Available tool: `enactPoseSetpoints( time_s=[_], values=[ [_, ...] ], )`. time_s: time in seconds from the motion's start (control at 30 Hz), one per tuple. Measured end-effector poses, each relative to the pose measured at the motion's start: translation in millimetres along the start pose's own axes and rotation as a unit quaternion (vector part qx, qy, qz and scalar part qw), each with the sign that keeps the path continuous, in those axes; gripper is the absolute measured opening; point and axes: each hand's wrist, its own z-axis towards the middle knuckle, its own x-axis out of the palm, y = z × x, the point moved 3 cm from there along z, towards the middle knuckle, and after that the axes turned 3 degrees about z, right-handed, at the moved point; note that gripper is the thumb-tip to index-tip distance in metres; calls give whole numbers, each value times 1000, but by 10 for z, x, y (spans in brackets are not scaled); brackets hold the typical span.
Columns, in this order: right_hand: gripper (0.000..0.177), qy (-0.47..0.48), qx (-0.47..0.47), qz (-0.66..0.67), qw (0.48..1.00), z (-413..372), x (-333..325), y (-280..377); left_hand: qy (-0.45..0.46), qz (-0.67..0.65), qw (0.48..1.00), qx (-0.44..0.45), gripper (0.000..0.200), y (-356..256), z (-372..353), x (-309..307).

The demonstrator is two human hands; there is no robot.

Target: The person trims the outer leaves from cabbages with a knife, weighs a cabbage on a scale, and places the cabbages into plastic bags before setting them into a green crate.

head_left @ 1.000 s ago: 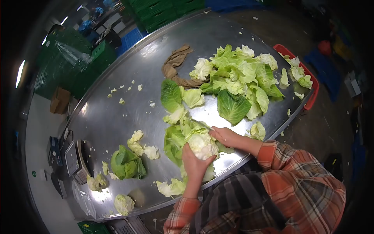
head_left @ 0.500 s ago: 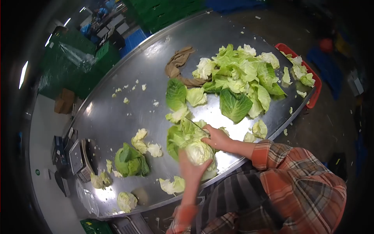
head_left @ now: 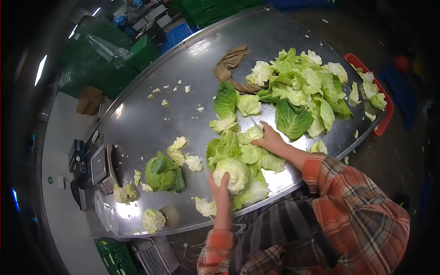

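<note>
My left hand is wrapped round the left side of a pale, stripped cabbage head, its thumb on the top. Loose green leaves lie behind and under the head. My right hand grips a knife over these leaves; the thin blade points away to the upper left and the handle is hidden in the fist. A dark green outer leaf lies beyond the blade. To the left sits another cabbage with its green leaves on, and a small pale cabbage head rests near the table's edge.
On the metal table, a big pile of cabbage leaves lies at the far right beside a brown cloth. A red crate with leaves adjoins the right edge. A scale stands at the left. Scraps are scattered about.
My left hand has shifted left with the pale cabbage head, away from my right hand. The right hand with the knife is now farther from the head. The camera view has turned slightly.
</note>
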Motion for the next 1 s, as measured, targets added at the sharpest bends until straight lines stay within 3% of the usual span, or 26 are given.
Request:
enactPoseSetpoints(
  time_s=[0.07, 0.17, 0.27, 0.37, 0.4, 0.53, 0.57, 0.63, 0.67, 0.77, 0.8, 0.9, 0.93, 1.0],
  values=[
    [91, 14, -51, 8, 999, -238, -239, 340, -31, -152, 983, -102, 47, -30, -73, 99],
    [96, 88, -163, -26, 982, -780, -200, 782, -41, -187, 972, -140, 49, 7, -123, 217],
    [77, 175, -159, 12, 972, -877, 67, 937, -26, -191, 974, -118, 48, 133, -62, 205],
    [55, 182, -160, 173, 955, -673, 282, 716, -35, -187, 972, -139, 51, 167, -27, 126],
    [38, 149, -108, 205, 961, -577, 289, 687, -35, -180, 973, -141, 52, 164, -33, 116],
    [26, 95, -122, 93, 983, -352, 405, 570, -28, -129, 985, -109, 50, 250, -21, 35],
    [27, 97, -121, 64, 986, -279, 502, 450, -25, -111, 990, -89, 49, 243, -11, 18],
    [30, 98, -121, 4, 988, -140, 586, 255, 18, -79, 988, -132, 52, 116, -33, -99],
    [46, 173, -59, 27, 983, -66, 539, 280, 37, -65, 985, -155, 53, 50, -75, -128],
    [73, 177, -44, 21, 983, -232, 279, 575, 31, 99, 990, -96, 66, -57, -232, -114],
    [92, 213, -34, 36, 976, -346, 205, 765, 21, 158, 986, -49, 74, -35, -230, -108],
    [92, 188, -139, -25, 972, -532, 267, 985, 0, 333, 939, 86, 100, 104, -207, 6],
    [86, 233, -117, -60, 963, -578, 277, 1011, -46, 394, 912, 103, 101, -55, -337, 131],
    [75, 239, -130, -54, 961, -575, 268, 991, -27, 429, 896, 113, 99, -65, -345, 168]
  ],
)
